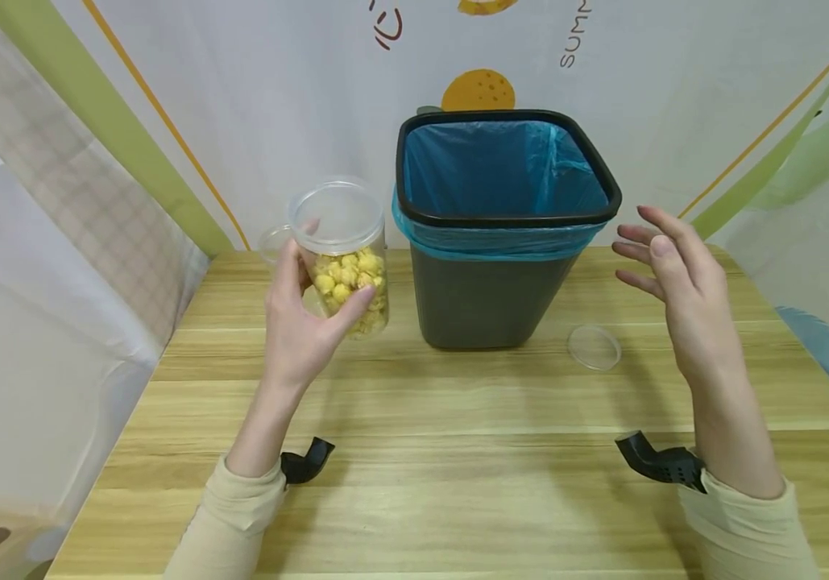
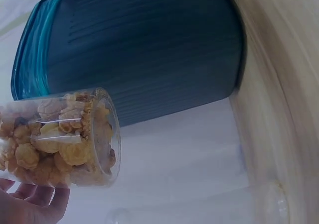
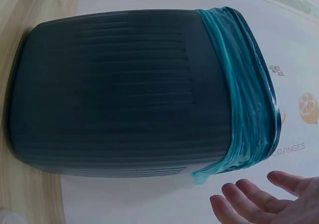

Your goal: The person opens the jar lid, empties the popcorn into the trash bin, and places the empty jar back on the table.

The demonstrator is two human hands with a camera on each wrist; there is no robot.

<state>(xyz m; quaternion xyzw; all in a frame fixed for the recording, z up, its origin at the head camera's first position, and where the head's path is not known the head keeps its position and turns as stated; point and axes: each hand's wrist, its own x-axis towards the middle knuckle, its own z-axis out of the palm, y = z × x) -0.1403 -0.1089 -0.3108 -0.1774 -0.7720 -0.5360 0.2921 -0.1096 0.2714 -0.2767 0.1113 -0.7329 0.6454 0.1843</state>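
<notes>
My left hand (image 1: 301, 326) grips a clear plastic jar (image 1: 383, 242) above the table, thumb on the near side. Yellow popcorn (image 1: 345, 278) fills its lower part; whether the jar's top is covered I cannot tell. In the left wrist view the popcorn (image 2: 50, 144) looks tan through the jar's wall. My right hand (image 1: 690, 282) is raised to the right of a dark grey trash bin (image 1: 490, 298), fingers loosely bent and holding nothing. In the right wrist view its fingertips (image 3: 234, 191) are apart from the bin. A blue bag (image 1: 501, 242) lines the bin and folds over its outside.
A clear round lid (image 1: 594, 347) lies on the wooden table (image 1: 458, 451), right of the bin. Behind my left hand stands another clear container (image 1: 276, 238), mostly hidden. A printed white curtain (image 1: 298, 97) hangs close behind the bin.
</notes>
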